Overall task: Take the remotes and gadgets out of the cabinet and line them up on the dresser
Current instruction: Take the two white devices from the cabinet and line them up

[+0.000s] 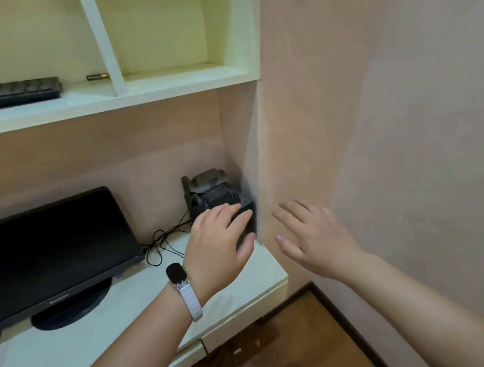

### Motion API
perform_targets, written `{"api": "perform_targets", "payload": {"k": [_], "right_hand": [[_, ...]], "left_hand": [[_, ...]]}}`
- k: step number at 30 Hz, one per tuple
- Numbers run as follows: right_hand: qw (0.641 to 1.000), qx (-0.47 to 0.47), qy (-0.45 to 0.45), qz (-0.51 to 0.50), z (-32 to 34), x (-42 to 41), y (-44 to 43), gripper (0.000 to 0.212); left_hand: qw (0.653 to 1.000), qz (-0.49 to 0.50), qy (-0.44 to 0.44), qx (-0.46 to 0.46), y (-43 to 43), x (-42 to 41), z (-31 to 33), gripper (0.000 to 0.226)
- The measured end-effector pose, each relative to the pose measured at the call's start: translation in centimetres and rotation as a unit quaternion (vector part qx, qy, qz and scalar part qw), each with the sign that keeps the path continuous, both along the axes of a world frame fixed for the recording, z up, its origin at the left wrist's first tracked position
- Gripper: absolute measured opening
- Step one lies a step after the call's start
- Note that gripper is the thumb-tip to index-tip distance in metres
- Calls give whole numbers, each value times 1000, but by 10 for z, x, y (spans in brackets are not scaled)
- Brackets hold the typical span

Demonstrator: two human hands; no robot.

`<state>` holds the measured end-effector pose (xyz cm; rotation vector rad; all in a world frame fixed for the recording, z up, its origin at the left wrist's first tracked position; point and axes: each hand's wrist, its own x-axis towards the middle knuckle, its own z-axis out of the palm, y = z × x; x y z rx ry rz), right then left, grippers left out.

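Observation:
A black boxy gadget (216, 196) stands in the back right corner of the white dresser top (146, 297), against the wall. My left hand (219, 246), with a watch on its wrist, wraps over the gadget's front, fingers on top and thumb at its lower right corner. My right hand (313, 235) hovers just right of the gadget, in front of the pink wall, fingers spread and holding nothing. On the white shelf (152, 90) above lie a black remote (17, 91) at the left and a small battery (96, 76).
A black monitor (53, 249) on a round stand fills the dresser's left part. Thin black cables (165, 240) trail between monitor and gadget. A pink wall (372, 120) rises on the right. Brown wooden floor (313, 336) shows below the dresser's right edge.

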<state>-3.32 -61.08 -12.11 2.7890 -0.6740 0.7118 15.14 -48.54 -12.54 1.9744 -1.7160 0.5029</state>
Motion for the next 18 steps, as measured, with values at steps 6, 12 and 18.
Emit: {"api": "perform_targets", "payload": {"k": [6,12,18], "right_hand": [[997,-7,-50,65,13,23,-87,46],[988,-41,-82,128,58,45,-158,47],[967,-41,-146,207,118,78,-191,48]], "left_hand": [[998,51,-25,-8,-61,5,23,39],[991,112,-62,-48,-108,15,65,39],[974,187,-103,-75,-116,39,131,43]]}}
